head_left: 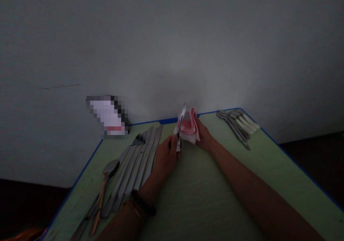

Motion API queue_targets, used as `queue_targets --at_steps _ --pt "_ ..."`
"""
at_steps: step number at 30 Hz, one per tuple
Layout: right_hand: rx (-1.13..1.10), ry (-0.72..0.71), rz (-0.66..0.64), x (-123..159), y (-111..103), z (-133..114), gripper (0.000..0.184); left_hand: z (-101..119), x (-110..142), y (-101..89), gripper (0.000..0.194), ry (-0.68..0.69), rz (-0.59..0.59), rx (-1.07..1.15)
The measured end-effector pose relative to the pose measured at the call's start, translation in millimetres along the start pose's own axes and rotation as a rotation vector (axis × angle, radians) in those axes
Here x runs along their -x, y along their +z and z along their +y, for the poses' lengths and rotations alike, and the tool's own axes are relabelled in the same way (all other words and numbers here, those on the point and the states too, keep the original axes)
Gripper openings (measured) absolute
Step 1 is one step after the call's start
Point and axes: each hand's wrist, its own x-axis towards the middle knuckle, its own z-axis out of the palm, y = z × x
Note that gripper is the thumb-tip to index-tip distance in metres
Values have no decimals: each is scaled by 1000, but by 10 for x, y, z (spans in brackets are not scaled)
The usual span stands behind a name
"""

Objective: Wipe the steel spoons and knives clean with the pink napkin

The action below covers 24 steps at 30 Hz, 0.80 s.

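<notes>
My left hand [167, 153] grips a piece of cutlery [182, 118] by its handle, which looks partly white. Its shiny metal end points up and away, seen nearly edge-on, so I cannot tell whether it is a spoon or a knife. In my right hand [203, 135] is a folded pink and white cloth [191, 126], held close beside the metal end. Both hands are raised over the far middle of the table. To the left of my left hand lies a row of table knives [137, 165], with a spoon [110, 167] with a copper-coloured handle near it.
The green table [204, 198] has a blue edge and stands against a grey wall [172, 47]. At the far right corner lie several spoons or forks [236, 121], some with white handles. A blurred-out upright device [109, 117] is at the far left corner.
</notes>
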Motion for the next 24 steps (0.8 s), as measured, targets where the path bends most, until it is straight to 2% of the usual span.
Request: queue_targets --at_steps 5,8,11,13,15,19,24 --pt "-34 65 -18 45 -30 37 36 6 -13 4 40 -4 -42 -84" --pt "-28 37 56 14 -80 67 25 15 -16 -4 40 -6 -38 -84" --pt "-116 -23 143 -24 -109 68 19 28 -10 -14 40 -2 -1 -69" --pt "-159 -44 122 -27 -109 52 17 35 -3 -14 39 -6 13 -55" --pt "-157 6 46 -7 -96 34 17 39 3 -8 39 -2 -6 -46" --pt "-87 131 -34 55 -73 35 20 34 -1 13 39 -2 -60 -30" --pt "170 57 -8 87 -113 74 23 19 -6 13 36 -26 -59 9"
